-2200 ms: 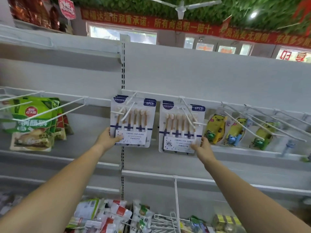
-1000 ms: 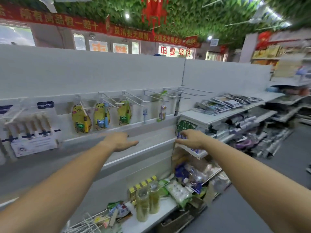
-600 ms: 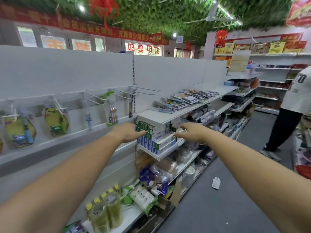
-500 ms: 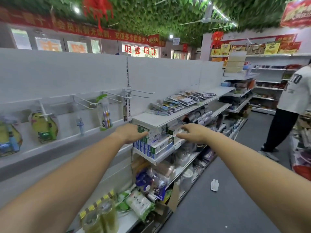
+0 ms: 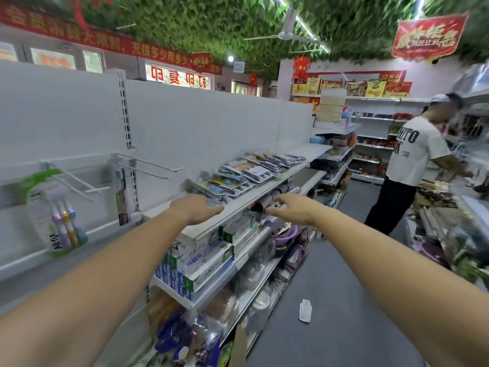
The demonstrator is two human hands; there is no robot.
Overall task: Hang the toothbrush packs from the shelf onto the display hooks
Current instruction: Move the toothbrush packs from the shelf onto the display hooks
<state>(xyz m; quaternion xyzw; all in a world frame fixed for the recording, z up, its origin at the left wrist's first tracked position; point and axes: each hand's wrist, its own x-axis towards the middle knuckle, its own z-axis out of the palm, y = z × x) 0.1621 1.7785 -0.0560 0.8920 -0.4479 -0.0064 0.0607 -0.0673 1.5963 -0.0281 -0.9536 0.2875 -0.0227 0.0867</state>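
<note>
Head view: judged the fetching step. Held left hand (image 5: 195, 207) and right hand (image 5: 293, 207) out mid-frame, both empty, fingers loosely spread, at the shelf (image 5: 203, 230) edge, near toothbrush packs (image 5: 246, 172) fanned centre right. Next needed a pinch on one pack, then carrying to bare display hooks (image 5: 150, 165), centre left. Grey floor (image 5: 344, 300), leafy ceiling (image 5: 211, 22).

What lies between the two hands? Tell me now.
In the head view, the white shelf edge runs between the left hand and right hand, with rolled goods tucked beneath it.
</note>
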